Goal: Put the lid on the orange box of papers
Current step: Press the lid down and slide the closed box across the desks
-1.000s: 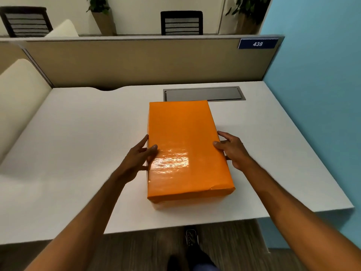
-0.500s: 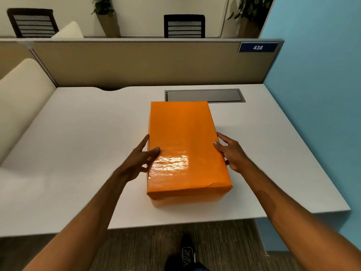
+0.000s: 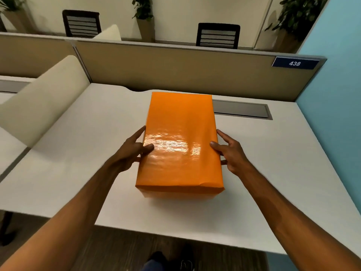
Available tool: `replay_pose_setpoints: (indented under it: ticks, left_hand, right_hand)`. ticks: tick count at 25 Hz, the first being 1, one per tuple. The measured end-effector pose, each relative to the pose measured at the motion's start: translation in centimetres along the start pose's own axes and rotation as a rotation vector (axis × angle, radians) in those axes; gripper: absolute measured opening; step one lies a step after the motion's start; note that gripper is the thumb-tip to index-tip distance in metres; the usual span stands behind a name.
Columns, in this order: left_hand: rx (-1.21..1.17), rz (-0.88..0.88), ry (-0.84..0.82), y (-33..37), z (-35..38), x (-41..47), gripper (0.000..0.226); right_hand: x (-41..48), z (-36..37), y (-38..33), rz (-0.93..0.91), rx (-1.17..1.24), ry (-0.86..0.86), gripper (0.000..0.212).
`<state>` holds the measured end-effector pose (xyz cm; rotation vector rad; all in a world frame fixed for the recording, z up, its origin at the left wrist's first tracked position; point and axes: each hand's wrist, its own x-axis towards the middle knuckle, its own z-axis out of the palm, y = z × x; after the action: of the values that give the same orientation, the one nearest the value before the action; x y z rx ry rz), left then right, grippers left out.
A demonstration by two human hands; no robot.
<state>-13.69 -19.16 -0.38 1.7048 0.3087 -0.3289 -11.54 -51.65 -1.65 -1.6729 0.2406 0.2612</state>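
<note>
A glossy orange lid (image 3: 180, 133) covers the orange box, whose lower wall (image 3: 179, 193) shows as a paler band under the lid's front edge. The box stands on the white desk (image 3: 68, 173). My left hand (image 3: 130, 151) grips the lid's left long side, thumb on top and fingers down the side. My right hand (image 3: 229, 151) grips the right long side the same way. The papers inside are hidden.
A grey cable hatch (image 3: 242, 110) lies in the desk behind the box. A beige partition (image 3: 175, 71) with a "438" plate (image 3: 295, 63) closes the back, a blue wall (image 3: 336, 114) the right, a cream divider (image 3: 45, 102) the left. My shoe (image 3: 185, 263) shows below the desk edge.
The view has shifted and drawn closer, so the box now sits higher and nearer. Both hands stay on the lid's sides; the box's pale band under the lid shows more.
</note>
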Motion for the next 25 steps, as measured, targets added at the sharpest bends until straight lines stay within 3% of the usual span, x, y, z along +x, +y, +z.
replay_pose_setpoints:
  ticks: [11, 25]
  left_hand:
    - [0.039, 0.003, 0.137, 1.4, -12.0, 1.9, 0.08]
    - [0.131, -0.082, 0.154, 2.4, -35.0, 15.3, 0.08]
  right_hand:
    - [5.9, 11.6, -4.1, 0.031, 0.046, -0.119, 0.072]
    - [16.8, 35.0, -8.8, 0.095, 0.135, -0.077, 0.066]
